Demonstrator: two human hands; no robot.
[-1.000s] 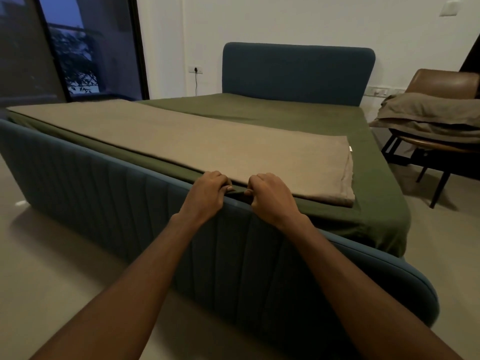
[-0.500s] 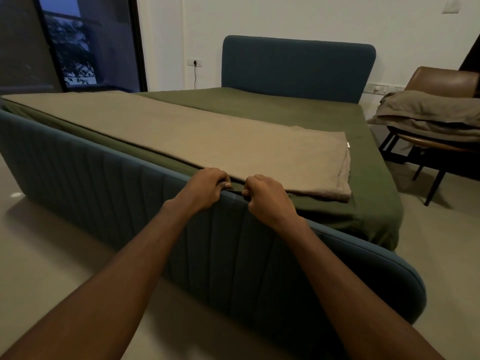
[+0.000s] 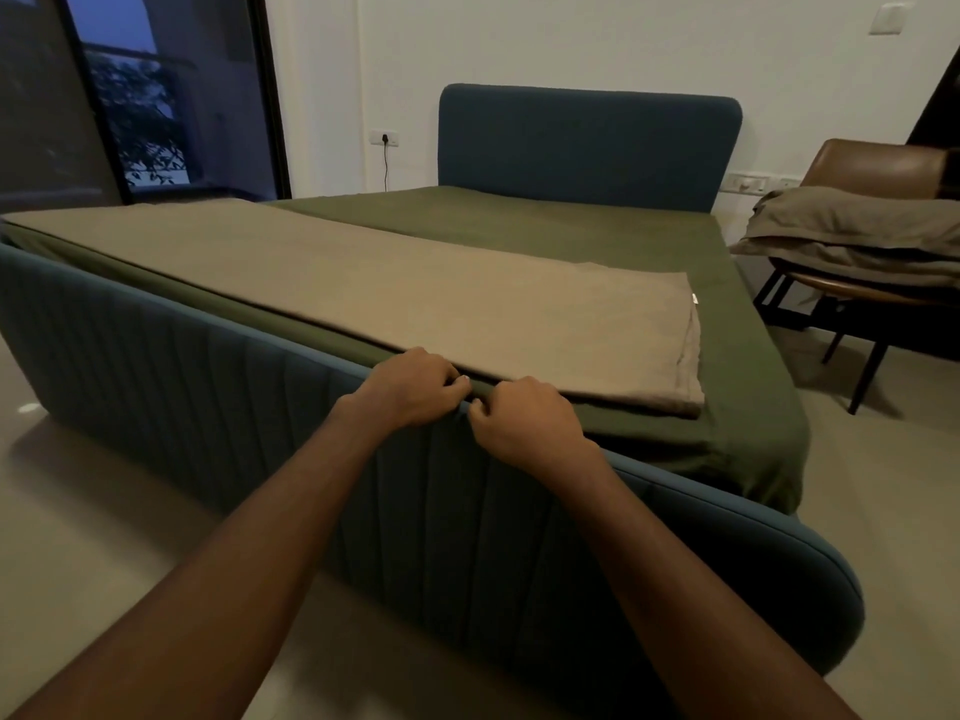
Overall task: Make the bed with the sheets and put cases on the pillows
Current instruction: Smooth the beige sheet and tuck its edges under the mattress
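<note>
A green sheet covers the mattress of a blue upholstered bed. A folded tan sheet lies flat across the foot end of the mattress. My left hand and my right hand sit side by side at the top of the blue footboard, fingers curled over the green sheet's edge where it meets the footboard. The fingertips are hidden in the gap. Tan pillows are piled on a chair at the right.
The blue headboard stands against the white wall. A brown chair with black legs stands right of the bed. A dark glass door is at the far left. Pale floor surrounds the bed.
Both hands stay at the same spot on the footboard edge, the right hand's fingers curling slightly more. The view has shifted a little.
</note>
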